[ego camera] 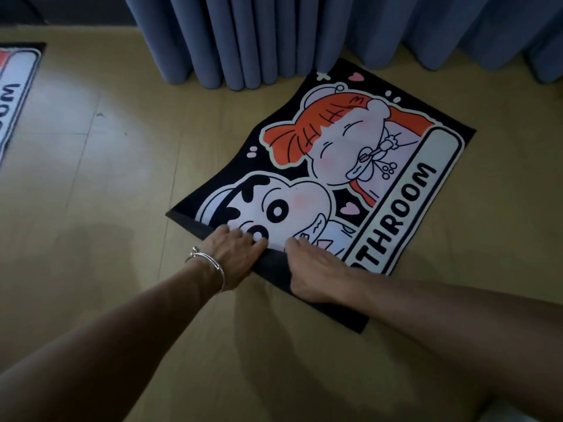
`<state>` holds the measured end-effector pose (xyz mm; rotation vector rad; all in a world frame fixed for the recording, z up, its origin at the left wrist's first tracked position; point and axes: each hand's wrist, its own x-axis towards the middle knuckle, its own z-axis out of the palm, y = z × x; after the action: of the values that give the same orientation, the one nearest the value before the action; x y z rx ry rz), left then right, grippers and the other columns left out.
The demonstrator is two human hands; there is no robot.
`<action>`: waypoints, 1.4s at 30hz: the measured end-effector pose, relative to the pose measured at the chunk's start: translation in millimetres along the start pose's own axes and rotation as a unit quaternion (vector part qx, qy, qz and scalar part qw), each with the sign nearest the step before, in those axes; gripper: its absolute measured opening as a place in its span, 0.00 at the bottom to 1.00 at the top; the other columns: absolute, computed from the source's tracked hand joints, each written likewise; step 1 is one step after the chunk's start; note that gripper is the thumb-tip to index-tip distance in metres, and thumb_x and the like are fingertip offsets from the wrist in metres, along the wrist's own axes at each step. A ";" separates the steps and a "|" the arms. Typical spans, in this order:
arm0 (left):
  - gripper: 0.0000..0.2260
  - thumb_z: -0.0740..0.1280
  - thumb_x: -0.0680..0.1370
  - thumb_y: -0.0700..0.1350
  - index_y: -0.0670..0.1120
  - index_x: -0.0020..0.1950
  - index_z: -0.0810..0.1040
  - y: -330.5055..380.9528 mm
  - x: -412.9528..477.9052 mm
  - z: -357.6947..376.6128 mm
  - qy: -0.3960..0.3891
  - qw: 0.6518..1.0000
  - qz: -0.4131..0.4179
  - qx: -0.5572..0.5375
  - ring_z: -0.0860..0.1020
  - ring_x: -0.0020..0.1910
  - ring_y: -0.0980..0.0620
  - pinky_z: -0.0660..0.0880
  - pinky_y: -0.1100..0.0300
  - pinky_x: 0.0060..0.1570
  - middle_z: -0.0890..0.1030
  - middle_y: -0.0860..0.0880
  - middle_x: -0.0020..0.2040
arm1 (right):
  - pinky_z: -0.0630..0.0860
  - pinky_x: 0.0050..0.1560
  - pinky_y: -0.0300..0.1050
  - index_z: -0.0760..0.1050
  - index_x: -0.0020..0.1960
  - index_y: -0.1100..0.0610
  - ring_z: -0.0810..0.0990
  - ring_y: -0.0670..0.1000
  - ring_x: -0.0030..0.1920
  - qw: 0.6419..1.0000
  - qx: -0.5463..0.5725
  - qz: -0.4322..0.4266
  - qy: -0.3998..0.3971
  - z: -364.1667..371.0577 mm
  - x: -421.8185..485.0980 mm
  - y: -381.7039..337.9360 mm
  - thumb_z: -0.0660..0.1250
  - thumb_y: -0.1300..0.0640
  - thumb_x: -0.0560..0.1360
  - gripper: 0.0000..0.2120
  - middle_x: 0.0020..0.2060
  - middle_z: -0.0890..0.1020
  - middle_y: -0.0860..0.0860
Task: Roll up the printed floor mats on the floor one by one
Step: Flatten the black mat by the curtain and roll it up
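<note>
The mat (350, 166) at one o'clock is being gripped at its six o'clock edge by the left hand (240, 257) and right hand (316, 269), fingers curled over it; the first turn is best kept tight and square.

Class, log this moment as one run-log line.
stage: first fold | left hand, right hand: grip near edge of cartoon mat, backing turned up | second mat: flat at far left, untouched

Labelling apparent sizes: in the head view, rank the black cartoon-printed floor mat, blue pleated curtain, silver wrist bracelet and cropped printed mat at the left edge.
1. Black cartoon-printed floor mat and blue pleated curtain: look alike, so unranked.
2. Cropped printed mat at the left edge.
3. Silver wrist bracelet.
</note>
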<state>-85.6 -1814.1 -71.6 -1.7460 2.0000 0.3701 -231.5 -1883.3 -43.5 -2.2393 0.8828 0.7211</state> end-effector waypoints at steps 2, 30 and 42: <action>0.15 0.62 0.77 0.50 0.49 0.63 0.67 4.9 1.5 -1.1 -0.062 0.997 -0.027 -0.040 0.77 0.45 0.50 0.73 0.58 0.44 0.78 0.50 0.49 | 0.69 0.47 0.48 0.60 0.61 0.55 0.70 0.54 0.50 0.997 -0.050 -0.041 0.047 12.0 -1.0 -3.0 0.67 0.60 0.72 0.21 0.54 0.68 0.56; 0.22 0.67 0.73 0.61 0.48 0.58 0.73 86.5 35.9 -45.9 -0.097 0.983 0.044 -0.147 0.78 0.52 0.45 0.69 0.56 0.43 0.78 0.46 0.54 | 0.69 0.39 0.44 0.62 0.53 0.54 0.68 0.48 0.40 0.998 -0.034 -0.034 -0.050 -6.3 -68.4 75.9 0.61 0.61 0.75 0.10 0.45 0.68 0.50; 0.24 0.62 0.75 0.61 0.51 0.65 0.62 88.7 13.8 -28.6 0.037 0.995 0.060 -0.077 0.71 0.57 0.49 0.68 0.54 0.55 0.71 0.50 0.58 | 0.68 0.34 0.44 0.69 0.53 0.57 0.73 0.50 0.39 0.999 0.016 0.031 -0.022 23.7 -43.6 68.5 0.68 0.53 0.73 0.14 0.39 0.72 0.50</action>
<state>-178.7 -1825.7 -62.3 -1.7572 2.1869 0.5184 -315.3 -1889.3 -53.4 -2.1686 0.9393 0.7767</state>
